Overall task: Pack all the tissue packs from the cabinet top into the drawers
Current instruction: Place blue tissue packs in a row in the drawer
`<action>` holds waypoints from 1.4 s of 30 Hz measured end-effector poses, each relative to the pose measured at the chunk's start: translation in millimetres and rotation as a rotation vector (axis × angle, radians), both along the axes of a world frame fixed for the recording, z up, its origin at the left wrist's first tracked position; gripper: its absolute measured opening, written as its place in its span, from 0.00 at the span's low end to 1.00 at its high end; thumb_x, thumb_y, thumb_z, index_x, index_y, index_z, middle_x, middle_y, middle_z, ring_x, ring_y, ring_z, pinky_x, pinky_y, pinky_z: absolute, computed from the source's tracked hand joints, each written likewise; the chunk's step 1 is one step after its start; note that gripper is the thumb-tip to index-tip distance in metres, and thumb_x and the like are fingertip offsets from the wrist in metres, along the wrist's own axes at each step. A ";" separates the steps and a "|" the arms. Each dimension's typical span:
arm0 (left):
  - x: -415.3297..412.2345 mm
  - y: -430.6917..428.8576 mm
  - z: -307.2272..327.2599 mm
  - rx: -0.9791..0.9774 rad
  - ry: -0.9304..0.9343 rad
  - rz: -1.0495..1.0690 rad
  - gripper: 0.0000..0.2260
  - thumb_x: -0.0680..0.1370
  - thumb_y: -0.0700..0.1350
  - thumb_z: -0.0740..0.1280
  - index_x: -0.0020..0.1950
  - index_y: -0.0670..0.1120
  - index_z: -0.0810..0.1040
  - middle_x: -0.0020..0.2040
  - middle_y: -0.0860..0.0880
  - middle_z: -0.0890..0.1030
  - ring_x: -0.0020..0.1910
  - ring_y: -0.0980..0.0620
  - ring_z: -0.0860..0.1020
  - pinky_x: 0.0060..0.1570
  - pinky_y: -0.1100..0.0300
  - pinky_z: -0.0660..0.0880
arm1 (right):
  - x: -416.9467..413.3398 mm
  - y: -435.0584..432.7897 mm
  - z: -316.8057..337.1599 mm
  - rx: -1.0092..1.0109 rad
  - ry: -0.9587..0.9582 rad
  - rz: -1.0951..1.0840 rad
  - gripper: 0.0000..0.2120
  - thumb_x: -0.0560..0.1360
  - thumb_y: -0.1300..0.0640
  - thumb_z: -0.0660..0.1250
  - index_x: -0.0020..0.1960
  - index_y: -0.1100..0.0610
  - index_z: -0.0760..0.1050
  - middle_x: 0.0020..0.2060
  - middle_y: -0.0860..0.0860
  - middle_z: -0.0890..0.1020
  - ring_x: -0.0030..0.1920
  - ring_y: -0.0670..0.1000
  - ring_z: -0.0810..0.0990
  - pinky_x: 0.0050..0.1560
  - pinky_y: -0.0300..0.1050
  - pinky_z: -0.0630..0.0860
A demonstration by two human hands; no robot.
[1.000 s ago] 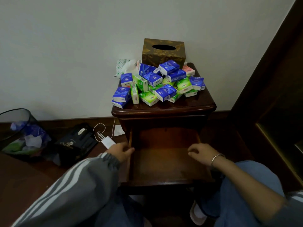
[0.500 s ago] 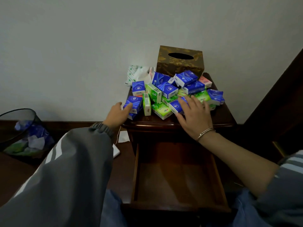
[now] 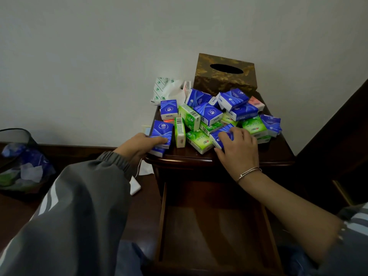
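Note:
Several blue, green and pink tissue packs (image 3: 209,114) lie heaped on the dark wooden cabinet top (image 3: 278,154). My left hand (image 3: 137,146) grips a stack of blue packs (image 3: 160,136) at the top's front left corner. My right hand (image 3: 237,150) closes its fingers over another blue pack (image 3: 222,136) at the front of the heap. Below the top, the drawer (image 3: 215,232) stands pulled out, and nothing lies in it.
A brown tissue box (image 3: 225,76) stands at the back of the cabinet, next to a white plastic bag (image 3: 169,90). A black mesh bin (image 3: 18,162) with rubbish sits on the floor at left. A white charger (image 3: 135,186) lies beside the cabinet. Dark furniture stands at right.
Both hands rose from the drawer's front edge to the cabinet top. The left hand took hold of the blue stack and the right hand curled onto a blue pack.

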State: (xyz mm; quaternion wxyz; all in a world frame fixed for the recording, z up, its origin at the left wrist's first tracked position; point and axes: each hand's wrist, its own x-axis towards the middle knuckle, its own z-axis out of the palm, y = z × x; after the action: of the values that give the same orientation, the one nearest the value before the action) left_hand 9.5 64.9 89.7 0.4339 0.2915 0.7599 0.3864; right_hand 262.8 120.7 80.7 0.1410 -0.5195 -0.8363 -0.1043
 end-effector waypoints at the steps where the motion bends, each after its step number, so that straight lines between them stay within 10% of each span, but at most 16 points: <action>1: 0.8 -1.3 -0.7 0.001 -0.054 0.007 0.19 0.71 0.49 0.73 0.56 0.39 0.75 0.46 0.43 0.82 0.41 0.48 0.80 0.42 0.56 0.76 | -1.7 -0.9 0.8 -0.009 -0.006 -0.021 0.20 0.72 0.47 0.68 0.61 0.53 0.72 0.64 0.59 0.72 0.64 0.61 0.69 0.58 0.56 0.68; 15: 12.9 -7.4 -4.2 0.023 -0.036 0.079 0.27 0.72 0.50 0.70 0.66 0.39 0.67 0.56 0.42 0.78 0.43 0.51 0.77 0.32 0.61 0.71 | -5.2 7.2 27.8 -0.237 0.085 0.020 0.35 0.68 0.50 0.70 0.71 0.55 0.59 0.66 0.56 0.69 0.63 0.57 0.66 0.61 0.48 0.66; 24: 11.9 -7.7 -10.4 0.061 -0.077 0.092 0.29 0.72 0.48 0.71 0.67 0.39 0.63 0.57 0.41 0.77 0.52 0.45 0.79 0.48 0.52 0.77 | -12.0 22.6 94.8 -0.111 0.319 0.481 0.33 0.66 0.58 0.72 0.69 0.56 0.65 0.63 0.53 0.72 0.63 0.53 0.68 0.60 0.43 0.64; 34: 13.3 -12.0 -12.3 0.136 -0.108 0.102 0.21 0.72 0.46 0.71 0.56 0.43 0.63 0.52 0.44 0.77 0.42 0.53 0.78 0.30 0.63 0.73 | -61.1 98.4 108.1 -0.435 -0.414 0.282 0.55 0.64 0.50 0.77 0.77 0.53 0.42 0.73 0.54 0.60 0.71 0.59 0.60 0.70 0.56 0.63; 42: 11.6 -10.6 -13.2 0.127 -0.113 0.093 0.22 0.73 0.47 0.71 0.56 0.45 0.61 0.45 0.49 0.74 0.41 0.54 0.76 0.32 0.62 0.72 | -84.2 101.7 108.1 -0.463 -0.651 0.116 0.48 0.58 0.45 0.78 0.70 0.47 0.54 0.62 0.58 0.64 0.61 0.61 0.67 0.59 0.57 0.73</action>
State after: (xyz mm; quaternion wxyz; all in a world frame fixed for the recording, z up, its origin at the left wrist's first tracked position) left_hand 21.1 54.3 76.5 0.4381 0.2605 0.7210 0.4694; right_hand 178.6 222.5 188.8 -0.2465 -0.4293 -0.8665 -0.0641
